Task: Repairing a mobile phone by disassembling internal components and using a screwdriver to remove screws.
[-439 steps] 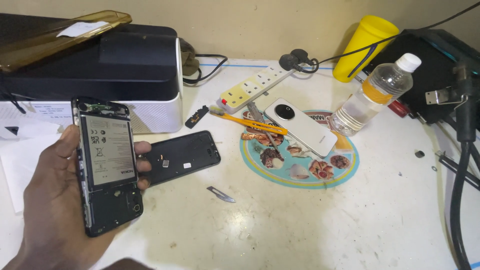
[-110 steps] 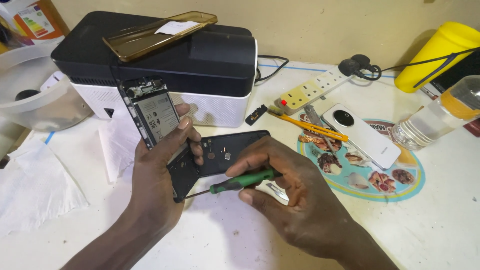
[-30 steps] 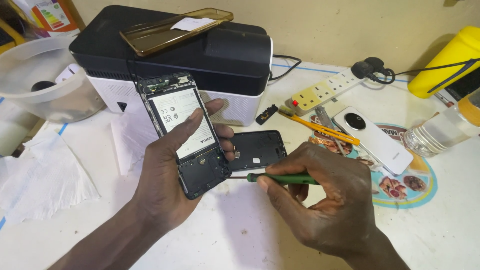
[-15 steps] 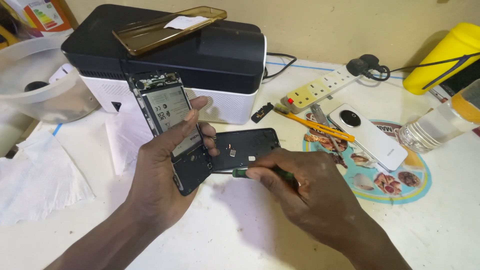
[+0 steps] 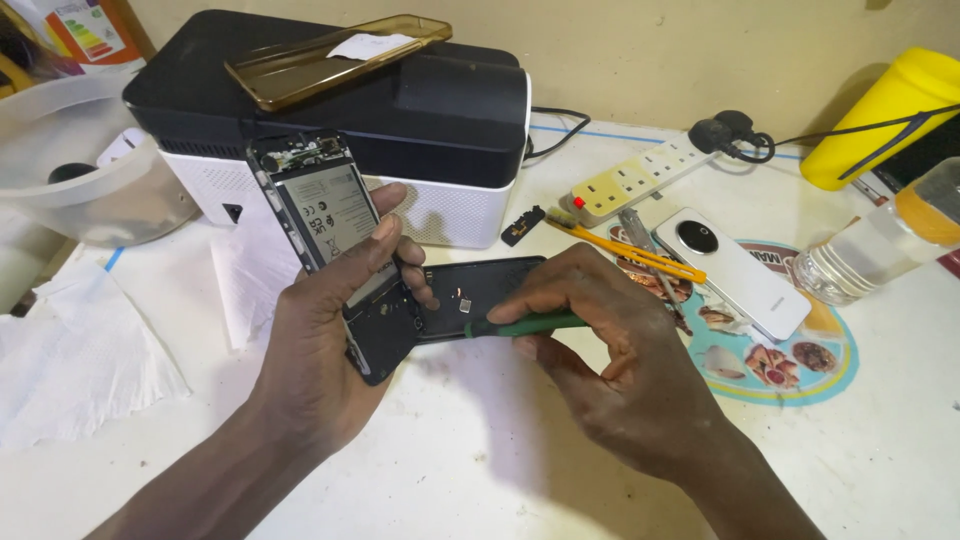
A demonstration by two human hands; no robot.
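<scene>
White counter [image 5: 480,470] carries a black-and-white printer [image 5: 400,120], a power strip [image 5: 640,180], a white phone [image 5: 735,270] and tissue [image 5: 70,350]. Left hand [image 5: 330,340] holds an opened phone [image 5: 330,240] tilted upright, its grip closed around it. Right hand [image 5: 610,360] pinches a green screwdriver [image 5: 525,324], tip at the phone's lower part, above a black back cover [image 5: 480,290]. A clear bottle [image 5: 880,245] is cut off at right.

A black-topped printer [image 5: 400,110] bears an amber case [image 5: 335,60]; beside it, a power strip [image 5: 640,180].
</scene>
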